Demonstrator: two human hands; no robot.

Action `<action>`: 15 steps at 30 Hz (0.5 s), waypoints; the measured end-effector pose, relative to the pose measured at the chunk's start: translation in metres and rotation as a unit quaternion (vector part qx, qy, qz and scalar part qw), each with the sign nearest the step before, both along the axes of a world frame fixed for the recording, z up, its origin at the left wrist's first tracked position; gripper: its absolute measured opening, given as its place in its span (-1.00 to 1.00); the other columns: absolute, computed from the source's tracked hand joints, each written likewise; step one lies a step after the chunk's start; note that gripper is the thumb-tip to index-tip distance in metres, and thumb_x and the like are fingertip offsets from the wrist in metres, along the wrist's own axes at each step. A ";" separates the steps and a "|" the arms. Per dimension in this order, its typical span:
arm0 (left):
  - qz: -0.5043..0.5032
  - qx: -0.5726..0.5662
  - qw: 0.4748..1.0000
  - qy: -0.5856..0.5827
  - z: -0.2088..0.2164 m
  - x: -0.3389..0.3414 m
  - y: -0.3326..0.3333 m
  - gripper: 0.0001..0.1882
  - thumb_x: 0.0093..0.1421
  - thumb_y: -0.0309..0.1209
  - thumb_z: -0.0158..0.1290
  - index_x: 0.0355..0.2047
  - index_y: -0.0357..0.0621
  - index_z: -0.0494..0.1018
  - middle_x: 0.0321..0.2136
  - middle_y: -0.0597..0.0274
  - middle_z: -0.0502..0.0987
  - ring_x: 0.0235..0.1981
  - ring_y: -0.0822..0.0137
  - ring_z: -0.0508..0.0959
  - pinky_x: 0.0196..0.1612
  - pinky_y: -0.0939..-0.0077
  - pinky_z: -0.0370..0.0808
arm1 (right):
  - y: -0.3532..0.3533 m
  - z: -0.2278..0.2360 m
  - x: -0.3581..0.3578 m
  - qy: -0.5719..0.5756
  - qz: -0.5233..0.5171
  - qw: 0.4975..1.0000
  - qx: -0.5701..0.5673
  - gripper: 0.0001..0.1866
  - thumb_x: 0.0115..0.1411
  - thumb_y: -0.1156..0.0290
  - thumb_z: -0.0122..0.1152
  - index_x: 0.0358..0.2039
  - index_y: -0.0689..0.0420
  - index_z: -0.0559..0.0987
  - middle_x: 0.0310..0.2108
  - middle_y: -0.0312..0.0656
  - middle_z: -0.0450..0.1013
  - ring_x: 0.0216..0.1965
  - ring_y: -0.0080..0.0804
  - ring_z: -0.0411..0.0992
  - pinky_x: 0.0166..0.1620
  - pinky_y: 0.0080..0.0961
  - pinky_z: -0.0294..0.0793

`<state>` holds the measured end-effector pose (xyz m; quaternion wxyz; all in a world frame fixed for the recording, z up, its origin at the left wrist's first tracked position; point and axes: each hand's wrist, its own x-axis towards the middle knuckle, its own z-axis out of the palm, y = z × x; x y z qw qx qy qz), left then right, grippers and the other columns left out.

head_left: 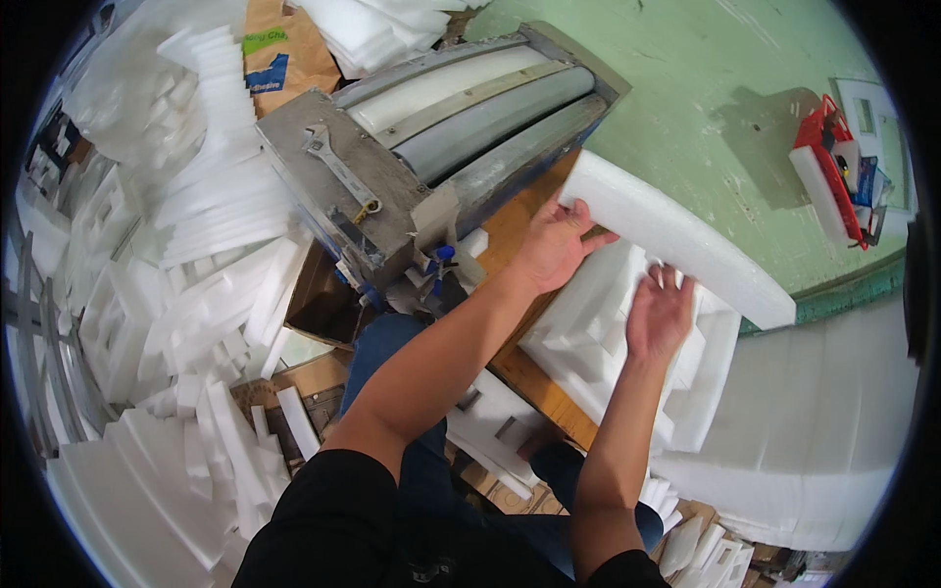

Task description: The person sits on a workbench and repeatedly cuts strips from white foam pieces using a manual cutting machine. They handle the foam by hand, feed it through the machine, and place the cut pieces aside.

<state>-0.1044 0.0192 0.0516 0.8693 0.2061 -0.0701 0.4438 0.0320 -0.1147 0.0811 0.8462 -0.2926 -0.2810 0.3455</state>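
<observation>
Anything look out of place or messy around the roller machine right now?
Yes. A wrench lies loose on top of the roller machine, near its rollers. White foam offcuts lie jumbled in heaps to the person's left. The foam sheet in both hands looks undamaged.

Two hands are in view: the left hand (554, 245) and the right hand (659, 314), both on one long white foam slab (676, 240). Just under the hands lies one stack of cut foam pieces (598, 343); how many pieces it holds cannot be told. Just left of the grip stands one roller machine (441, 137) with three rollers showing, and one wrench (338, 171) on its top. Well right of the grip hangs one red tray (828, 186). Far left, loose foam offcuts (196, 294) lie heaped, too many to count.
</observation>
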 end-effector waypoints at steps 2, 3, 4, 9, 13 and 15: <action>0.017 0.011 0.999 0.035 -0.010 0.005 0.004 -0.54 0.39 -0.14 0.15 0.22 0.08 0.36 0.19 0.26 0.47 0.26 0.21 0.41 0.27 -0.04 0.35 | 0.042 0.008 -0.031 -0.063 0.012 0.996 -0.064 -0.43 0.34 0.40 0.30 0.29 0.18 0.31 0.19 -0.07 0.39 0.22 -0.04 0.39 0.11 0.11 0.61; 0.020 -0.004 0.999 0.044 -0.017 0.005 0.007 -0.54 0.38 -0.14 0.16 0.21 0.08 0.36 0.16 0.28 0.49 0.23 0.23 0.42 0.25 -0.02 0.35 | 0.060 0.014 -0.039 -0.082 0.018 0.994 -0.072 -0.44 0.35 0.40 0.30 0.28 0.19 0.31 0.18 -0.05 0.39 0.20 -0.03 0.40 0.09 0.08 0.63; 0.027 -0.017 0.998 0.056 -0.023 0.001 0.012 -0.55 0.38 -0.14 0.17 0.19 0.08 0.36 0.13 0.29 0.50 0.20 0.25 0.44 0.24 0.01 0.36 | 0.078 0.016 -0.047 -0.098 0.027 0.992 -0.078 -0.45 0.35 0.40 0.30 0.27 0.21 0.32 0.17 -0.03 0.39 0.19 -0.03 0.42 0.07 0.05 0.66; 0.054 -0.185 0.932 0.308 0.007 -0.002 -0.002 -0.62 0.40 0.04 0.09 -0.01 0.09 0.39 -0.15 0.40 0.50 -0.10 0.43 0.49 0.07 0.16 0.38 | 0.170 0.021 -0.041 -0.209 0.018 0.964 -0.164 -0.48 0.35 0.41 0.30 0.22 0.29 0.33 0.14 0.03 0.41 0.06 -0.10 0.53 -0.06 -0.13 0.73; 0.013 -0.093 0.906 0.412 -0.044 0.012 0.003 -0.60 0.46 -0.02 -0.03 0.09 -0.03 0.38 -0.15 0.32 0.49 -0.13 0.45 0.46 -0.09 0.33 0.41 | 0.248 0.004 -0.065 -0.400 -0.029 0.888 -0.227 -0.47 0.31 0.36 0.36 0.16 0.33 0.37 0.06 0.04 0.47 -0.05 -0.15 0.58 -0.17 -0.23 0.74; -0.003 -0.102 0.909 0.405 -0.048 0.019 0.003 -0.56 0.42 -0.10 0.01 0.12 -0.13 0.38 -0.09 0.24 0.52 -0.12 0.40 0.50 -0.07 0.44 0.43 | 0.285 0.000 -0.066 -0.489 -0.085 0.839 -0.223 -0.46 0.26 0.33 0.41 0.12 0.34 0.40 0.01 0.05 0.52 -0.12 -0.19 0.61 -0.24 -0.29 0.75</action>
